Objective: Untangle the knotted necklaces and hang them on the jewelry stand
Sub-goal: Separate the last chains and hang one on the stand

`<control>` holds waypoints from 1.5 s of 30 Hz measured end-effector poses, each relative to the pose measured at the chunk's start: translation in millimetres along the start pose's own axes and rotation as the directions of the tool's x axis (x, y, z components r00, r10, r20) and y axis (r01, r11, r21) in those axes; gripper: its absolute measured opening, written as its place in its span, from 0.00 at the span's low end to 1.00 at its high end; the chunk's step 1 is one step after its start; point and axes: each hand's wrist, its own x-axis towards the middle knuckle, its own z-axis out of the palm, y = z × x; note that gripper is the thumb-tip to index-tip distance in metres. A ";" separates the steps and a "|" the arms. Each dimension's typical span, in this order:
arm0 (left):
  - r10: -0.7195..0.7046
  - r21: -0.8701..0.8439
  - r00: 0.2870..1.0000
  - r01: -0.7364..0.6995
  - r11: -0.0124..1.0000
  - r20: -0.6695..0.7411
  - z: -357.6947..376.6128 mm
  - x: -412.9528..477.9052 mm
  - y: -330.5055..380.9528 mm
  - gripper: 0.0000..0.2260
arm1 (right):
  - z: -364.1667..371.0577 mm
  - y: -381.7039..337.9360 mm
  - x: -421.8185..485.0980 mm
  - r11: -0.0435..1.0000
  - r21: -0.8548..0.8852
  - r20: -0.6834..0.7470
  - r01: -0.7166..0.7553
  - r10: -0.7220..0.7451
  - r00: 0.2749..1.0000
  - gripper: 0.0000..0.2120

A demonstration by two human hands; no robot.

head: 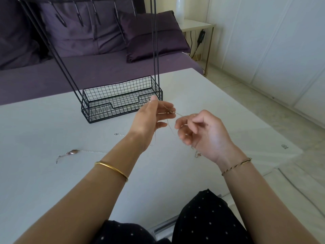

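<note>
A thin gold necklace chain [170, 126] is strung in the air between my two hands, above the white table [52, 182]. My left hand [151, 117] is raised with fingers spread, and the chain is caught at its fingertips near a small knot [172, 112]. My right hand [198, 131] has curled fingers that pinch the chain's other strand, which hangs down to a small pendant [198, 154]. The black wire jewelry stand [121, 101], with a basket base and tall rods, stands just behind my hands; its hooks show at the top.
A silver necklace with a pinkish pendant [73, 152] lies on the table to the left, and another thin chain [119, 134] lies beside my left forearm. A purple sofa with cushions [149, 36] sits behind the table. A side table [197, 25] stands at the back right.
</note>
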 end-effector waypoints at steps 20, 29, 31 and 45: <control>0.059 -0.083 0.977 -0.043 0.996 0.205 0.1 -3.6 8.8 0.27 | -2.0 3.8 13.6 0.881 -0.464 -0.212 0.091 -0.210 0.954 0.07; 0.077 0.191 0.994 -0.062 0.980 -0.072 -4.6 0.6 -0.3 0.24 | -10.1 -7.7 16.6 0.621 -0.782 -0.401 0.052 -0.566 0.720 0.07; 0.069 0.198 0.993 -0.049 0.979 -0.096 -5.1 0.6 1.2 0.22 | -8.4 -9.8 15.2 0.683 -0.724 -0.437 0.092 -0.558 0.705 0.06; -0.083 -0.106 0.989 0.096 0.990 0.118 -5.2 -6.7 17.6 0.13 | -2.7 -14.1 9.2 0.751 -0.622 -0.336 0.221 -0.511 0.791 0.05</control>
